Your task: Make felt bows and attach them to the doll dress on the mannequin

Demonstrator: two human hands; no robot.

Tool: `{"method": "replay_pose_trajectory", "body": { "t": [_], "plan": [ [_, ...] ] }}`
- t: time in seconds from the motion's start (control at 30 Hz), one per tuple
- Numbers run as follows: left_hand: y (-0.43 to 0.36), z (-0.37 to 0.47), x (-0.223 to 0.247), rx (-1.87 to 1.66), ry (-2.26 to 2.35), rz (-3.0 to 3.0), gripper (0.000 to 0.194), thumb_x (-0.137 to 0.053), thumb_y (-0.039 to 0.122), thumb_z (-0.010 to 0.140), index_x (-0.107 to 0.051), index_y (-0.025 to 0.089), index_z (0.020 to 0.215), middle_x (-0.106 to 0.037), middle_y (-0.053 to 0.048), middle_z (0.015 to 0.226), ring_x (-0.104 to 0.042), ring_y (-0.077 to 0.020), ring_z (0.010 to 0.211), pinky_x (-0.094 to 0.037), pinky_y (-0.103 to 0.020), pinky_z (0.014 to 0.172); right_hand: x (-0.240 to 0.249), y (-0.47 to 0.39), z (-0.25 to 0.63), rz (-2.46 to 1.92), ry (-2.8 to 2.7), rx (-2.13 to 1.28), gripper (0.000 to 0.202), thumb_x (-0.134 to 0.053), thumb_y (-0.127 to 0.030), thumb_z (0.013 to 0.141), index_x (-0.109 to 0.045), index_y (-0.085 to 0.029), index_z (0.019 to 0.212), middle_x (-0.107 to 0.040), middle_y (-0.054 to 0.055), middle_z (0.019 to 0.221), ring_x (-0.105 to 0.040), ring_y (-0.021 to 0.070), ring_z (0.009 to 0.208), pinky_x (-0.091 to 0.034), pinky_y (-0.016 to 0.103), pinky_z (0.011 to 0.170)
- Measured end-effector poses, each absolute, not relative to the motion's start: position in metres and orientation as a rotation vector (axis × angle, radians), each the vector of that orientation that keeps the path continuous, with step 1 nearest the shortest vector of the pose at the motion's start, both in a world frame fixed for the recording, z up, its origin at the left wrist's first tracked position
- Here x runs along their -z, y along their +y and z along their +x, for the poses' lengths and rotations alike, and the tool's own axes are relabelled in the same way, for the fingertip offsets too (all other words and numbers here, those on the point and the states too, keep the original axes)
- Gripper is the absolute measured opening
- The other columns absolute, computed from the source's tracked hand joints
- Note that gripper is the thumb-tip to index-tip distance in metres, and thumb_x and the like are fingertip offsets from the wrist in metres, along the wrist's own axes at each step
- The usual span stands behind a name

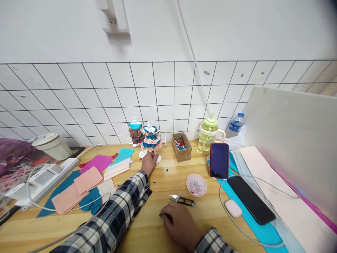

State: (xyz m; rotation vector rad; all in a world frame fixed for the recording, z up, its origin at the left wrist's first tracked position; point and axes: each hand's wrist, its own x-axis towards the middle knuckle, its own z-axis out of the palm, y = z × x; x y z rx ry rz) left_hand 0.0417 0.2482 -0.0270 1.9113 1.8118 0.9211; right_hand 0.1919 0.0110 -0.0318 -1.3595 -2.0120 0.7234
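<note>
At the back of the pale wooden worktop (158,232), against the tiled wall, you are reaching your left hand (149,163) to the round white base of the small doll stand dressed in ruffled pink and teal felt (152,139). Its fingers are curling down at the base, but I cannot tell whether they are pinching it. Your right hand (179,225) is resting near the front edge, fingers loosely folded and holding nothing, just beside the small black thread snips (182,200). A second dressed stand in brown and teal (136,134) is standing close beside the first. A nudge there could be tipping both over. The shallow pink dish of beads (196,185) is sitting near your right hand, so a sweep of that sleeve could be scattering them.
</note>
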Motion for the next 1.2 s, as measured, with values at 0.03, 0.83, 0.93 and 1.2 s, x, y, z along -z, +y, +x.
{"method": "replay_pose_trajectory", "body": {
  "t": [0.03, 0.83, 0.93, 1.2],
  "plan": [
    [0.246, 0.042, 0.027, -0.93, 1.809, 1.899, 0.022, -0.057, 0.032, 0.08, -0.059, 0.013, 0.092, -0.07, -0.009, 0.082, -0.065, -0.021, 0.077, -0.044, -0.027, 0.067, 0.032, 0.011, 0.192, -1.355, -2.008, -0.728, 0.021, -0.052, -0.013, 0.08, -0.066, -0.026, 0.088, -0.066, -0.002, 0.085, -0.059, 0.0125, 0.08, -0.04, 0.023, 0.072],
    [0.052, 0.022, -0.014, -0.703, 1.492, 1.715, 0.022, -0.059, 0.038, 0.074, -0.045, 0.022, 0.069, -0.056, 0.005, 0.052, -0.053, -0.0131, 0.047, -0.034, -0.022, 0.045, -0.014, 0.009, 0.193, -1.218, -1.7, 0.327, 0.041, -0.051, -0.021, 0.085, -0.05, -0.023, 0.126, -0.061, 0.008, 0.116, -0.052, 0.0247, 0.107, -0.035, 0.042, 0.092],
    [0.039, 0.021, -0.007, -0.666, 1.522, 1.796, 0.016, -0.058, 0.031, 0.074, -0.047, 0.021, 0.068, -0.057, 0.004, 0.055, -0.053, -0.0136, 0.051, -0.035, -0.022, 0.048, -0.024, 0.011, 0.179, -1.238, -1.765, 0.354, 0.052, -0.048, -0.028, 0.086, -0.04, -0.022, 0.138, -0.056, 0.008, 0.128, -0.047, 0.0269, 0.115, -0.032, 0.043, 0.094],
    [0.037, 0.017, -0.008, -0.655, 1.534, 1.953, 0.007, -0.052, 0.024, 0.077, -0.059, 0.022, 0.076, -0.066, -0.001, 0.067, -0.061, -0.0171, 0.064, -0.041, -0.024, 0.059, -0.024, 0.003, 0.161, -1.197, -1.897, 0.328, 0.05, -0.047, -0.029, 0.088, -0.042, -0.027, 0.137, -0.057, 0.002, 0.129, -0.05, 0.0236, 0.108, -0.031, 0.04, 0.086]
  ]
}}
